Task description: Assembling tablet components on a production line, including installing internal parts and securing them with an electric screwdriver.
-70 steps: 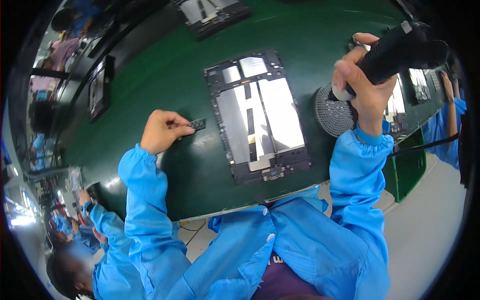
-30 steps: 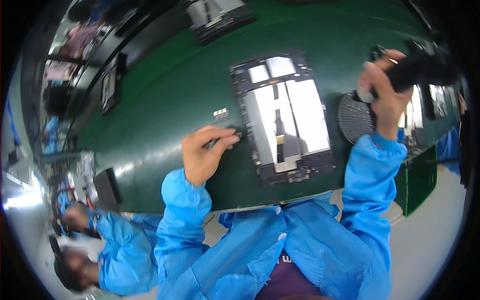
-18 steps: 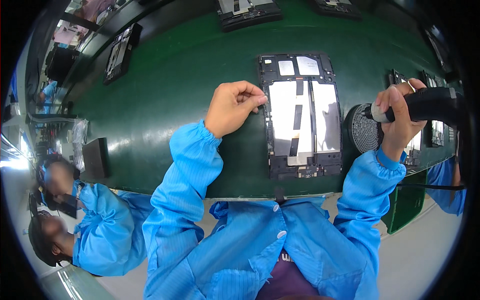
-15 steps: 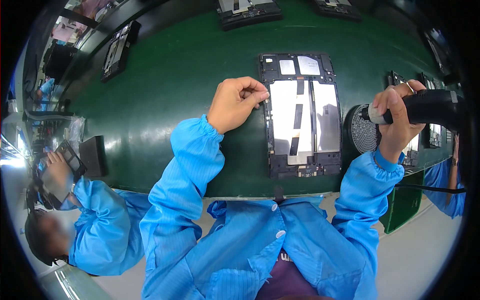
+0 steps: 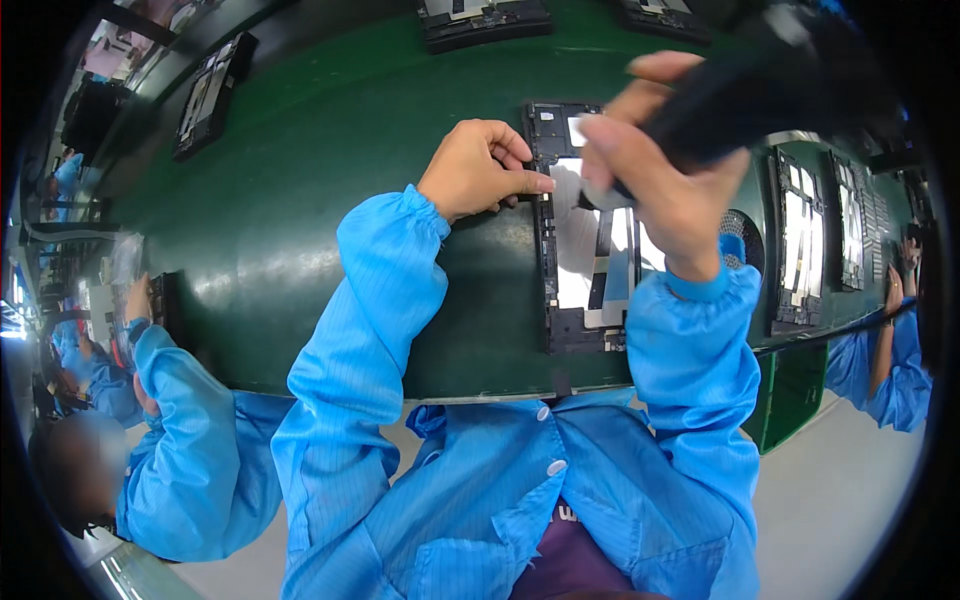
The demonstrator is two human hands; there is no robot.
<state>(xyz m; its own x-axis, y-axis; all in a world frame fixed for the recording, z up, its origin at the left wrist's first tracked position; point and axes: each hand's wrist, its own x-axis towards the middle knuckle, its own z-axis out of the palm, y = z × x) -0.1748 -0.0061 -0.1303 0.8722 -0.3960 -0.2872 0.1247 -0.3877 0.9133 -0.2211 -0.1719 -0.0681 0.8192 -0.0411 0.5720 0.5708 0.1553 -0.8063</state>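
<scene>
An opened tablet (image 5: 566,335), black-framed with shiny silver plates inside, lies on the green work surface in front of me. At its left edge, my left hand (image 5: 475,172) is closed, thumb on the rim and fingers curled beside it. My right hand (image 5: 665,195) wraps around a black electric screwdriver (image 5: 735,105), blurred by motion. The screwdriver's pale nose (image 5: 606,196) is over the upper left part of the tablet; whether its tip touches cannot be made out. My right hand and sleeve hide much of the tablet's right side.
A round speckled dish (image 5: 738,222) sits right of the tablet, partly behind my wrist. More opened tablets lie at the right (image 5: 800,235), the far edge (image 5: 485,25) and far left (image 5: 210,100). A co-worker in a blue sleeve (image 5: 190,430) is at the left; another person's arms show far right.
My right hand has brought the screwdriver leftward from beside the dish to over the tablet. My left hand stays at the tablet's left edge. The co-worker at left has moved a hand.
</scene>
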